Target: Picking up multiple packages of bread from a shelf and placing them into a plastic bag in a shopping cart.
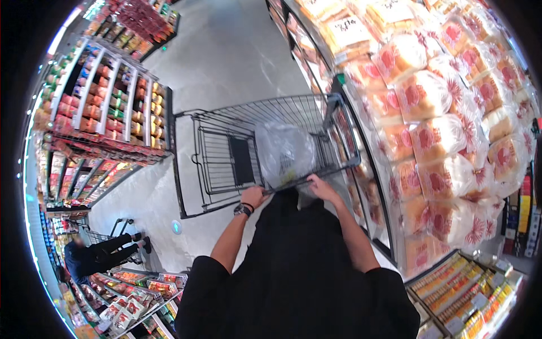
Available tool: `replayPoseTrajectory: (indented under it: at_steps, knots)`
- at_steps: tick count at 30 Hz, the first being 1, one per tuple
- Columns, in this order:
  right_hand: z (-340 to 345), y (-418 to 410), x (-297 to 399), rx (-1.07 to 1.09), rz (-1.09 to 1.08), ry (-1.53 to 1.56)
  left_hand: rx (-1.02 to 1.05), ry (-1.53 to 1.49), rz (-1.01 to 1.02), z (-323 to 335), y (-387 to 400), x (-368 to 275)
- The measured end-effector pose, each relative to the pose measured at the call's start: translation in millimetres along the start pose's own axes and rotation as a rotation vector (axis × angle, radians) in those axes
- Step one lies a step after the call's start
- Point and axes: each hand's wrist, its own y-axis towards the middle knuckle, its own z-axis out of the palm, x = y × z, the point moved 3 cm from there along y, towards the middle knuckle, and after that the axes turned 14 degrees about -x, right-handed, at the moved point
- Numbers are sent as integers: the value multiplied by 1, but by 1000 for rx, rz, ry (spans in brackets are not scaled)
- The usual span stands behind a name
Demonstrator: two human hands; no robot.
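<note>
My left hand [253, 197], with a watch and a dark band at its wrist, grips the left part of the handle of a metal wire shopping cart [216, 159]. Farther right along the same handle, my right hand [320, 187] is closed on it. Inside the cart, just beyond both hands, lies a clear plastic bag [284, 152]; something yellowish shows at its lower part, but its contents cannot be made out.
Bagged bread loaves [436, 135] are stacked on a display close at right, above boxed goods [455, 288]. Shelves of packaged food [108, 95] stand left. At lower left, a person [91, 256] stands by another cart [123, 226]. Grey floor [220, 55] shows ahead.
</note>
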Motion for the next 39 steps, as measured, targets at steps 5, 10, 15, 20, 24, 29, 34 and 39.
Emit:
replayPoseTrajectory:
  at_steps: [5, 10, 15, 20, 24, 29, 34, 39]
  knots:
    - [7, 4, -4, 47, 95, 203, -39, -354, 40, -37, 8, -10]
    - [-6, 5, 62, 243, 588, 375, -198, -758, -202, -23, 33, 22]
    - [-18, 29, 93, 90, 460, 521, -322, -808, -164, -8, 98, 0]
    - [30, 98, 85, -20, 410, 392, -133, -839, 2, 103, 155, -3]
    - [132, 193, 51, 130, 360, 49, 35, -1080, -724, 204, 202, 67]
    - [168, 256, -24, -67, 102, -110, -280, -907, -897, 174, 232, 70]
    - [110, 237, -14, -469, 500, -438, -479, -867, -964, 140, 164, 106]
    - [37, 198, -25, -494, 390, -567, -383, -890, -931, 130, 158, 77]
